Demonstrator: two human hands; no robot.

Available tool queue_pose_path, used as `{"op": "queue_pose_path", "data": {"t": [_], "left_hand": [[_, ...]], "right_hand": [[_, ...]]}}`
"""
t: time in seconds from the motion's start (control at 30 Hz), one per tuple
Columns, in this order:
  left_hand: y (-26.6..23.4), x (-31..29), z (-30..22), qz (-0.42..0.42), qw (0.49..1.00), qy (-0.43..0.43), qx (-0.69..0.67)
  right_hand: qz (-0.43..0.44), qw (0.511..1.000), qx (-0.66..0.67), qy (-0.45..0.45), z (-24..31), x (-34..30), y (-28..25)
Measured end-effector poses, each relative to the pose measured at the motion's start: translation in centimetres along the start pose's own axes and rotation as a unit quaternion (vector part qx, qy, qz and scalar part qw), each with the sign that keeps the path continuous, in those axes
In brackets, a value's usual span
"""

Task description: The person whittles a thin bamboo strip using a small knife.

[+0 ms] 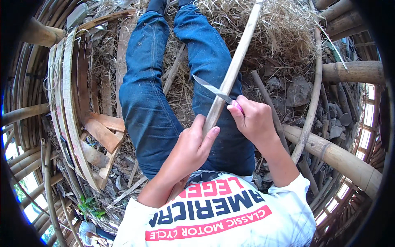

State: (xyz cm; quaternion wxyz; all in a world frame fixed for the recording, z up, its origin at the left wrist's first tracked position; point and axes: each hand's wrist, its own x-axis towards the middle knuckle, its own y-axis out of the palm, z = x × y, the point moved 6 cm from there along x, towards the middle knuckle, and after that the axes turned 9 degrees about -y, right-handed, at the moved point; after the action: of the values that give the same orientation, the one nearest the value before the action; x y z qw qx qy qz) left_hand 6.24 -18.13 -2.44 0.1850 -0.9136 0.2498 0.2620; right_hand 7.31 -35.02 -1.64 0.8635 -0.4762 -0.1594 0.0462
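My left hand (194,143) is closed around the lower end of a long, pale wooden stick (238,57), thumb lying along its side. The stick slants up and to the right across my right thigh, its far end past my knee. In my right hand (254,117) is a knife (210,87) with a pink handle, most of which my fingers hide. Its blade lies across the stick a little above my left hand, the tip pointing up and to the left.
Both legs in blue jeans (148,86) stretch forward. Long curved wooden strips (68,107) and short boards (103,133) lie at left. Dry straw (284,29) is heaped at the far right, above rough stones (298,91). Thick bamboo poles (341,158) line the right side.
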Motion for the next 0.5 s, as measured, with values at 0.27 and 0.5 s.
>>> {"op": "queue_pose_path", "data": {"t": [0.27, 0.5], "left_hand": [[-0.1, 0.1, -0.2, -0.022, 0.999, -0.010, 0.045], [0.1, 0.1, -0.1, 0.019, 1.000, -0.019, 0.009]], "right_hand": [[0.014, 0.999, -0.039, 0.002, 0.1, 0.3, 0.0], [0.016, 0.999, -0.039, 0.002, -0.1, -0.6, -0.9]]}}
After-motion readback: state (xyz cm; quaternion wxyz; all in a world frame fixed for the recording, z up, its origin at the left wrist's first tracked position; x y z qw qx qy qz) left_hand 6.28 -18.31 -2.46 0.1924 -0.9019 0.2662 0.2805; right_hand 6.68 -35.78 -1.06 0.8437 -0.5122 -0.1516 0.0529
